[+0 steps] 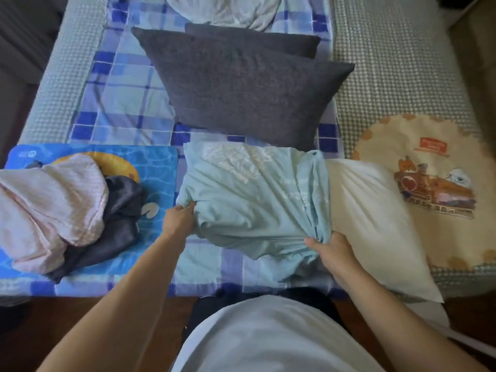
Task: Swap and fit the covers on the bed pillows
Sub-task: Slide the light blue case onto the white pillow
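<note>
Lying crosswise near the front edge of the bed (402, 76) is a white pillow (370, 208), and it's about half inside a pale teal cover (252, 200). The covered half is on the left, the bare white half sticks out to the right, and the open end of the cover is all bunched up in a ridge around the middle of the pillow.

The left hand (178, 218) is pinching a fold of the cover at its closed left end, fingers curled into the fabric. The right hand (331, 249) has a fistful of the bunched open edge on the near side, right where teal meets white. So both hands are gripping the cover, neither one is loose.

Under all this is a blue and white checked sheet (118, 103). Just behind the pillow sit two dark grey cushions (241, 87), one overlapping the other, the front one nearly touching the teal cover. Over on the left there's a bright blue mat (158, 167) with a pink cloth (51, 208) and a dark cloth (118, 216) heaped on it. On the right, a cream cloth with a cartoon train print (434, 189) lies partly under the bare end of the pillow. At the far end there's a crumpled white blanket (222, 9).
</note>
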